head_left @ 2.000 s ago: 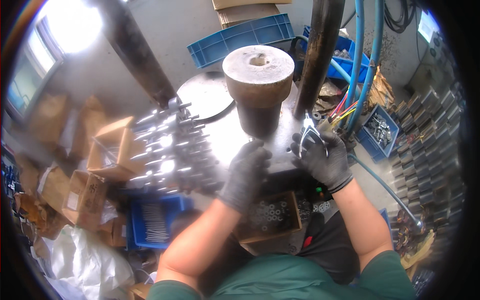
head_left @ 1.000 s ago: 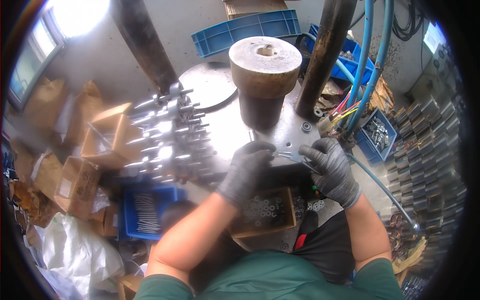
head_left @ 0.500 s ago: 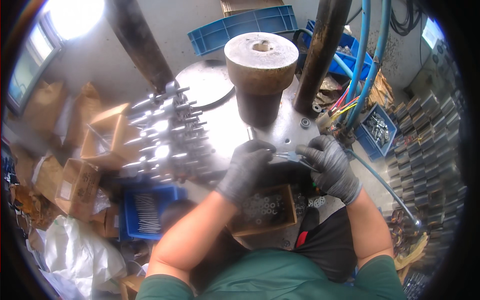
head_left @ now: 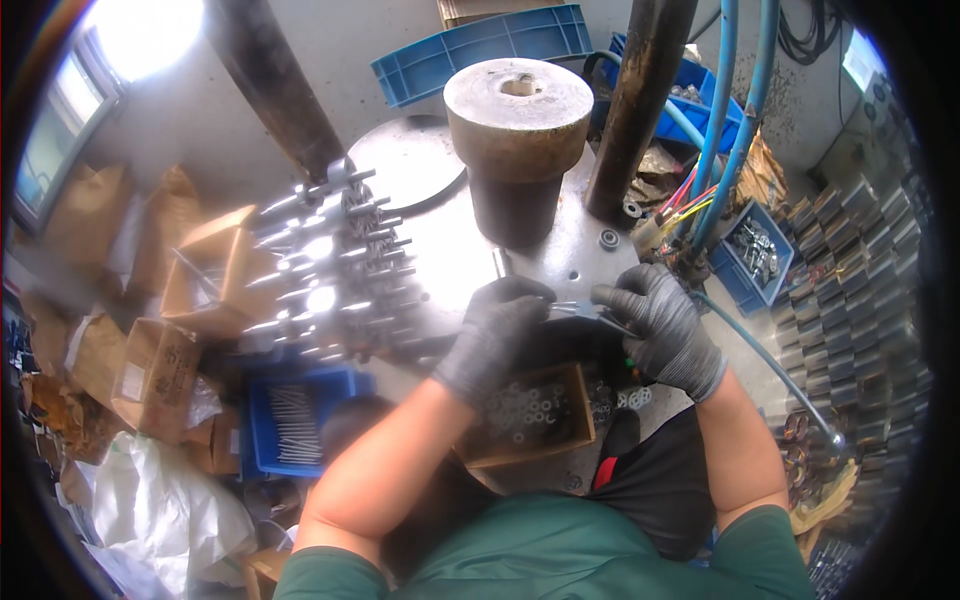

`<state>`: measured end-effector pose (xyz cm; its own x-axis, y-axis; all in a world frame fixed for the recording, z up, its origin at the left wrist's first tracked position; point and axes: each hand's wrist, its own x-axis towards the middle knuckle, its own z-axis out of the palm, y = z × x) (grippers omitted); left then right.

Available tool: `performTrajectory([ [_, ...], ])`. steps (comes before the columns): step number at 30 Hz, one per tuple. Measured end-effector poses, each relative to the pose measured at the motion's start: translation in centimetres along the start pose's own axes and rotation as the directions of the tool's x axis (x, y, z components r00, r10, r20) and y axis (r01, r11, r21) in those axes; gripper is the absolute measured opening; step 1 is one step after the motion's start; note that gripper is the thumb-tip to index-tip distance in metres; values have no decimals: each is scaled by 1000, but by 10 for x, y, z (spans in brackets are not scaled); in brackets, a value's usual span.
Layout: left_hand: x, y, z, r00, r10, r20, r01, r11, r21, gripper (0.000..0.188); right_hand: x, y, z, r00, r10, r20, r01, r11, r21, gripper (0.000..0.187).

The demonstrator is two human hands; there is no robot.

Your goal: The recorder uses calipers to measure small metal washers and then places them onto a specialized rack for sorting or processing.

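Both hands wear dark grey gloves and meet over the near edge of the round steel machine plate (head_left: 560, 265). My left hand (head_left: 500, 325) is closed, its fingertips pinching one end of a slim shiny metal piece (head_left: 574, 309). On the other end my right hand (head_left: 665, 325) is closed too, with a thin dark rod-like part showing under its fingers. The kind of piece is too small and blurred to tell. A short upright metal pin (head_left: 501, 262) stands on the plate just beyond my left hand. A small ring-shaped bearing (head_left: 609, 239) lies on the plate beyond my right hand.
A thick steel cylinder (head_left: 518, 120) rises from the plate between two dark columns. Several shafted metal parts (head_left: 335, 260) are stacked at left. Below my hands sits a box of rings (head_left: 525, 455); a blue bin of rods (head_left: 260, 420) stands left. Blue hoses (head_left: 752, 130) hang at right.
The camera view has shifted slightly. Both hands keep their hold on the metal piece in almost the same place, with only a slight turn of the right hand.
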<state>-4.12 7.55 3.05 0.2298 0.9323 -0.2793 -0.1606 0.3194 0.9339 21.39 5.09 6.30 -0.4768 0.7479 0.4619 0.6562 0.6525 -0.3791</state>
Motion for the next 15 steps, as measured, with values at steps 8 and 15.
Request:
performTrajectory([
  [8,-1,3,3,1000,-17,-23,17,1000,1,16,0,-1,1,1000,-13,-20,13,1000,-6,60],
  [15,-2,6,2,999,-45,-22,45,999,7,16,0,-4,-1,1000,19,-7,-19,1000,4,56],
])
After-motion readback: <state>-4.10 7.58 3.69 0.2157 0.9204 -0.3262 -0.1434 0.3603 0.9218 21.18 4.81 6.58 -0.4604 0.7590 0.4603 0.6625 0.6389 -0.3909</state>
